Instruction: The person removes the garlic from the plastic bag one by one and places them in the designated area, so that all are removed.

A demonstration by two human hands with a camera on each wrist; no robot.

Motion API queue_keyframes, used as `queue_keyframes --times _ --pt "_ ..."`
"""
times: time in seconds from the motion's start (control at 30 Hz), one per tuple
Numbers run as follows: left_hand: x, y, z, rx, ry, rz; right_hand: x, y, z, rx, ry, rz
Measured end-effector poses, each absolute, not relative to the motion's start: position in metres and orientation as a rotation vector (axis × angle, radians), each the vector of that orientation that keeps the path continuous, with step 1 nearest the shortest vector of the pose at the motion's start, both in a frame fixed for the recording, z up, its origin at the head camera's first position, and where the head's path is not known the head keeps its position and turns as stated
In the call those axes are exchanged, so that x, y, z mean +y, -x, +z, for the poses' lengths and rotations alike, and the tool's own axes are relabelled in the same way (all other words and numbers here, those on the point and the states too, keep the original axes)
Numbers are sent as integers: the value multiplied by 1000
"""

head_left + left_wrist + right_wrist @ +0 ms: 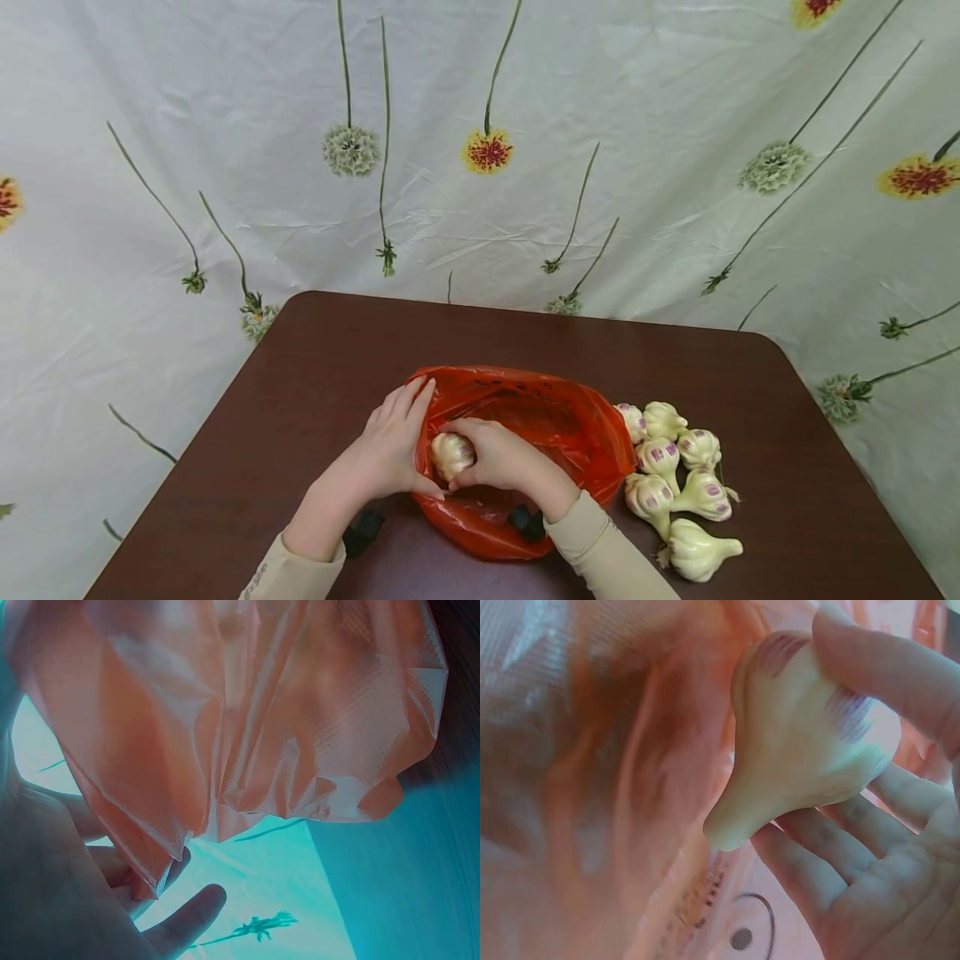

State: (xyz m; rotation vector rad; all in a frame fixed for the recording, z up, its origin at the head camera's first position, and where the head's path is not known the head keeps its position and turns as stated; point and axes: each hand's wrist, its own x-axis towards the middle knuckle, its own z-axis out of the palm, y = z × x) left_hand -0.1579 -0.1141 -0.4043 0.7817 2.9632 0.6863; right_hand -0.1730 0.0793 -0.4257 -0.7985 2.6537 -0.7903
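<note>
My right hand (498, 454) grips a garlic bulb (452, 455) inside the mouth of a red plastic bag (600, 417). In the right wrist view, thumb and fingers hold the pale, purple-streaked garlic (795, 742), its stem pointing down and left. Along the bag's left side lies my left hand (390, 437), its fingers fairly straight and spread against the plastic. The left wrist view shows the bag's wall (225, 712) hanging in front of part of that hand's fingers (195, 911).
Several garlic bulbs (701, 492) lie grouped to the right of the bag on the dark brown table (360, 342). Behind the table hangs a pale cloth (420, 100) printed with flowers. Black wrist devices (363, 532) sit by both wrists.
</note>
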Motion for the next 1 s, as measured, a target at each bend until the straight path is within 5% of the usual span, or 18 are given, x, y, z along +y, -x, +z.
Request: queue_keyframes --times 1.0 --pt "-113 163 -401 2944 -764 726 187 142 -341 2834 535 -1508"
